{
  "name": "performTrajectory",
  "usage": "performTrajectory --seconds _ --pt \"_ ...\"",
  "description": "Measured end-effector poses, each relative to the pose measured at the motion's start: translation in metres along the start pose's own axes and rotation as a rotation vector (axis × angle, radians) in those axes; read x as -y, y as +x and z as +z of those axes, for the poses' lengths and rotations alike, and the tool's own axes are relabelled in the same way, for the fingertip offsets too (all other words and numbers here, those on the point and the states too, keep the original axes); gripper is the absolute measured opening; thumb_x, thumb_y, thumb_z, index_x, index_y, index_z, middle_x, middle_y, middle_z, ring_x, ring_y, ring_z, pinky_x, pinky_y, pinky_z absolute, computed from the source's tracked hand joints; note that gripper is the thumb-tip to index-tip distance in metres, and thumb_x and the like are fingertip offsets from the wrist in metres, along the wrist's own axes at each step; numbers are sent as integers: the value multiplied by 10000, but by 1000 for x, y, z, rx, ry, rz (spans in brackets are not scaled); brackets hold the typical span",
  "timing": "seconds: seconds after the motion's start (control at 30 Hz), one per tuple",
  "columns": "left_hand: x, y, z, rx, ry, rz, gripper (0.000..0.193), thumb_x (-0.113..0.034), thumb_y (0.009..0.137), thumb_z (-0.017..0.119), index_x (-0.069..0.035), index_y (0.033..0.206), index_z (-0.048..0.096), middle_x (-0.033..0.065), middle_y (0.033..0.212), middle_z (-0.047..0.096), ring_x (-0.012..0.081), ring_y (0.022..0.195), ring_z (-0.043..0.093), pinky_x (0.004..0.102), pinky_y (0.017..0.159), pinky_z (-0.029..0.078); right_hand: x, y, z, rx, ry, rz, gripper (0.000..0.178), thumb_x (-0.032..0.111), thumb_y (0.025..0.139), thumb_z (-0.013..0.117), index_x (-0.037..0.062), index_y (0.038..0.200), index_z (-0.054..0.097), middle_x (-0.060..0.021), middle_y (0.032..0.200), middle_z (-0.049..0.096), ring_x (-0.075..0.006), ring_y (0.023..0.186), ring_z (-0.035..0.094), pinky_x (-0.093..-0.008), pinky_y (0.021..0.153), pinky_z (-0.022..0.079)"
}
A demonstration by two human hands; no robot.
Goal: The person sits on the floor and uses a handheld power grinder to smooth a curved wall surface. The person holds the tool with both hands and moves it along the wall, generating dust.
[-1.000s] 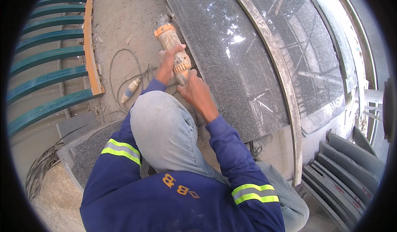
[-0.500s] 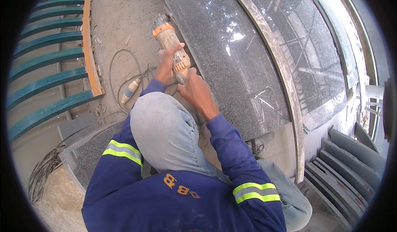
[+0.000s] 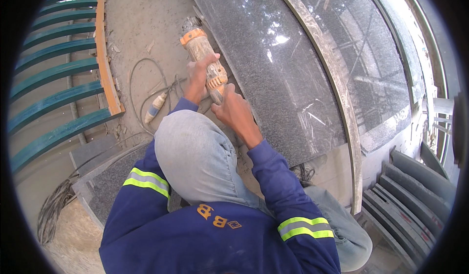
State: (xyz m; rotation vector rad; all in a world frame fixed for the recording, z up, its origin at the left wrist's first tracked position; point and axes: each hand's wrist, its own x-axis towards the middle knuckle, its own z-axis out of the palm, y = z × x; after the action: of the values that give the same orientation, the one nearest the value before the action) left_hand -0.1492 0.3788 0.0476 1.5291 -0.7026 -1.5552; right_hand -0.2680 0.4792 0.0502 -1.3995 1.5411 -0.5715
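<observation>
A dusty angle grinder (image 3: pixel 201 49) with an orange collar lies lengthwise between my hands, its head pointing away from me. My left hand (image 3: pixel 197 78) is wrapped round the middle of its body, thumb on top. Closed on its rear end is my right hand (image 3: pixel 236 111). The grinder's head is beside the left edge of a polished dark granite slab (image 3: pixel 273 73); whether its disc touches the edge cannot be seen. A grey cord (image 3: pixel 141 61) loops on the dusty ground to the left of the tool.
A cable connector (image 3: pixel 155 109) lies left of my knee. Teal slats with an orange end rail (image 3: pixel 104 49) stand at the far left. A long wooden strip (image 3: pixel 337 86) crosses the slabs. Narrow stone pieces (image 3: pixel 400 205) are stacked at right; coiled cable (image 3: pixel 53 208) lies lower left.
Both hands keep their hold on the angle grinder, which stays along the slab edge. The view has shifted very slightly; little else differs.
</observation>
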Motion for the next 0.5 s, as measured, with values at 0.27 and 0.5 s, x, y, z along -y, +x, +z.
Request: performTrajectory --seconds 0.27,0.5 --pt "-1 5 -1 5 4 -8 364 -192 800 764 19 1040 590 89 840 623 193 646 655 343 573 578 -6 5 5 -48 16 -42 406 184 786 723 -38 995 454 -349 869 674 -505 851 684 -552 737 549" --pt "-1 24 -4 -12 15 -6 328 -188 803 758 0 1021 600 79 833 617 190 659 658 350 567 574 -3 20 8 -62 11 -38 384 164 771 726 -35 971 465 -349 864 678 -504 846 686 -558 742 553"
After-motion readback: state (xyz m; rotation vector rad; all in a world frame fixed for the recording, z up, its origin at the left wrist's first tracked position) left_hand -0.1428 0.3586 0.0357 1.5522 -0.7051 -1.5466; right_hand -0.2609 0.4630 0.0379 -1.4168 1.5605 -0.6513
